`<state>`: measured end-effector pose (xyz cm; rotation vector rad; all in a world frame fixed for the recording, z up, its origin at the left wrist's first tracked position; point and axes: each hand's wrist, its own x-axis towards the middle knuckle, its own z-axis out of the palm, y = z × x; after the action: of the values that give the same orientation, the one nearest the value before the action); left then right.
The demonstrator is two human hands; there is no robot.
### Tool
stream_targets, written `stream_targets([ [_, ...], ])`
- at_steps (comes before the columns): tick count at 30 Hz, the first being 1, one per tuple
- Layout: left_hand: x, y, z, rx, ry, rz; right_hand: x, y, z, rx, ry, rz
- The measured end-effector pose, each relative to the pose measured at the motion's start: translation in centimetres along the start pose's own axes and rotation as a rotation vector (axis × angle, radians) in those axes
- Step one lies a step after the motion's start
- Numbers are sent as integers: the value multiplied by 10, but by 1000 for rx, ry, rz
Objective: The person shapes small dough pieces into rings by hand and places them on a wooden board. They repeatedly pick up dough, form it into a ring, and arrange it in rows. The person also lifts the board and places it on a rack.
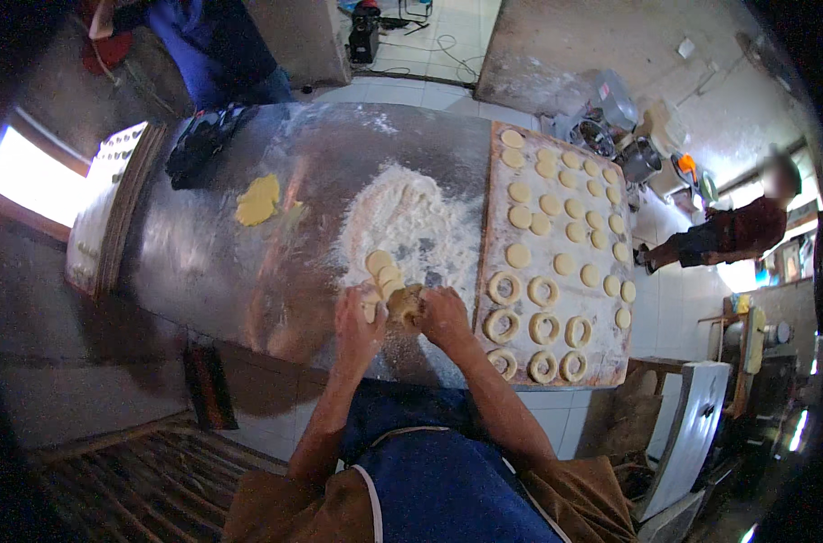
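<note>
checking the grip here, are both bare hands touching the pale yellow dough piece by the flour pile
Touching. The head view shows the left hand and right hand closed around the pale yellow dough piece, no gap visible.

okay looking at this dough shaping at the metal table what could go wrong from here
1. Both hands, left hand and right hand, work a dough piece close to the table's near edge; it might slip off.
2. The wooden board is crowded with dough rings and rounds; another piece could press against its neighbours and stick.
3. The board's near corner seems to reach the table edge, so a bump could tip it.
</note>
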<state>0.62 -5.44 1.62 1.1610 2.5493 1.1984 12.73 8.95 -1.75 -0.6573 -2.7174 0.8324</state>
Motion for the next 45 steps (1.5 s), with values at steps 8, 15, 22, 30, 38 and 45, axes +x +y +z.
stream_targets([
  [8, -9, -4, 9, -717, -360, -263, -17, -20, -11, 965, 74, 448],
  [15, 5, -11, -3, -786, -392, -310, -3, -72, -9, 941, 253, 467],
  [22, 2, -28, -4, -1506, -534, -598, -3, -73, -15, 1330, -2, 424],
  [30, 10, -49, 28, -1698, -509, -307, -5, -78, 1, 1227, 258, 612],
  [38, -4, -52, 91, -1138, -288, -311, 8, -106, -17, 822, 473, 621],
  [45, 6, 0, 102, -896, -339, -169, -31, -44, -13, 714, 415, 719],
])
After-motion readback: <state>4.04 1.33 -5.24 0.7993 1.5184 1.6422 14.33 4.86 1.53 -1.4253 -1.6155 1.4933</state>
